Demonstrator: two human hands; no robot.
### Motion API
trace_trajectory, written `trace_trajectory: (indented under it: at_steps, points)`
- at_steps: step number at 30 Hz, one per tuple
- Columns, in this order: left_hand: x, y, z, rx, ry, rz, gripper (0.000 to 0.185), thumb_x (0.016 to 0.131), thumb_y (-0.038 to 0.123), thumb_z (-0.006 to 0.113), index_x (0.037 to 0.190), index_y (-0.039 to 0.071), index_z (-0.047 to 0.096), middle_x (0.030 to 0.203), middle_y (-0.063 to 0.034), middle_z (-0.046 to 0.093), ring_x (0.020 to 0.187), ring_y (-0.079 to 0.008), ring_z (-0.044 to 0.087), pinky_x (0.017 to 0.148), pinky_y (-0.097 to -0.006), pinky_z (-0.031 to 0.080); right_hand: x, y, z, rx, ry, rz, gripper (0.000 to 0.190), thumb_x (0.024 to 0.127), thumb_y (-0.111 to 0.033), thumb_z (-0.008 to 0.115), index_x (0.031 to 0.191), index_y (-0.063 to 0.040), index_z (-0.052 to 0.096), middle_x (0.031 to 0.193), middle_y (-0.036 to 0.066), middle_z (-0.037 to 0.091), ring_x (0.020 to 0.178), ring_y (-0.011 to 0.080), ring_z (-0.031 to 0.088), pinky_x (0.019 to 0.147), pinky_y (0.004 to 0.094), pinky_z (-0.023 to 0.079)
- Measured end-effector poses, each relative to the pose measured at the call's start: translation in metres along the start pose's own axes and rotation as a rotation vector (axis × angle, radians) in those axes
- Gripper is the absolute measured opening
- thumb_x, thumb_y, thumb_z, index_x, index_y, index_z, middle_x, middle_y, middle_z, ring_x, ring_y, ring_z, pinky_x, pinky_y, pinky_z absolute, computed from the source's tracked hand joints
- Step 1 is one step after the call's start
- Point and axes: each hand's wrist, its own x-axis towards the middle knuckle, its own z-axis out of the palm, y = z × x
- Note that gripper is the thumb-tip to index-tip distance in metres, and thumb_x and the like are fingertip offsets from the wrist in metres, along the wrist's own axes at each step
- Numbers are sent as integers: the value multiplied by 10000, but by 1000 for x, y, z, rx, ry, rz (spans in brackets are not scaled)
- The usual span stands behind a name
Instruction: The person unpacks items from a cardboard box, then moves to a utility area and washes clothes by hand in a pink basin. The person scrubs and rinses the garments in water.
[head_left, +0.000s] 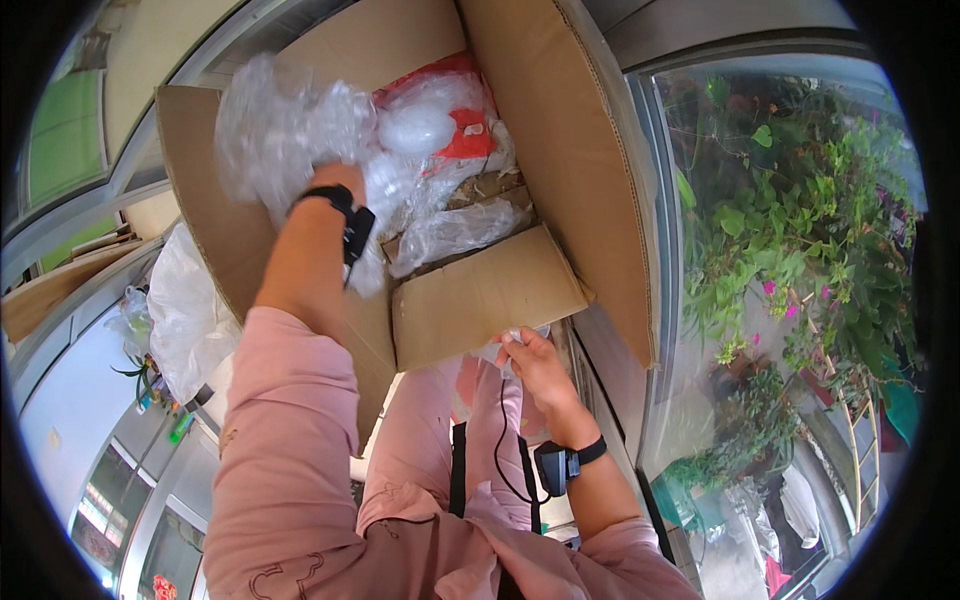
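Note:
In front of me stands a large open cardboard box (487, 296) with its flaps spread. My left hand (337, 178) reaches over its left side into a blurred bundle of clear plastic packaging (277, 127); the plastic hides my fingers. By the lower edge of the near flap, my right hand (536, 364) pinches a small piece of clear plastic (508, 367) between thumb and fingers. Inside the box lie a red plastic bag (471, 135), a rounded whitish thing under clear film (416, 129) and a crumpled clear bag (457, 229).
A glass window (720, 420) runs along the right, with leafy plants (780, 217) behind it. To the left hangs a white plastic bag (187, 315), and a wooden board (67, 289) lies beyond. A black cable (499, 442) dangles below my right hand.

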Motion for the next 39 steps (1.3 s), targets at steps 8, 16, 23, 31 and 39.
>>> trace_trajectory:
  at_steps: [8,16,23,31,39]
  points:
    - [9,-48,-59,-137,138,-40,721,764,359,635,1389,88,399,1364,-248,476,1236,-430,481,1036,-470,399,-2,4,-7,8,-8,26,210,962,-215,556,1032,-26,617,785,-4,592,758,77,546,730,225,395]
    - [7,69,49,-575,-378,378,630,645,340,827,1188,77,646,1213,-159,636,1095,-305,610,931,-405,467,6,8,-5,18,19,42,208,965,-226,555,1017,-36,622,766,-1,597,739,69,528,715,218,390]
    - [-12,130,80,-576,-417,328,786,674,461,746,1294,24,539,1286,-210,571,1150,-330,575,969,-390,448,10,11,-4,28,68,63,192,974,-221,526,1013,-59,620,733,-13,594,550,14,318,501,174,246]
    - [-9,126,37,183,312,734,831,709,196,736,1449,134,360,1043,-178,673,972,-341,645,777,-448,515,9,11,-3,9,101,51,194,975,-233,530,1002,-69,630,722,-21,591,549,14,320,503,173,251]
    - [49,112,46,-113,475,431,776,780,176,667,1462,193,296,949,-159,688,880,-341,666,728,-450,516,9,15,-2,17,99,-1,186,972,-228,539,1002,-68,629,718,-21,591,543,13,312,502,168,248]
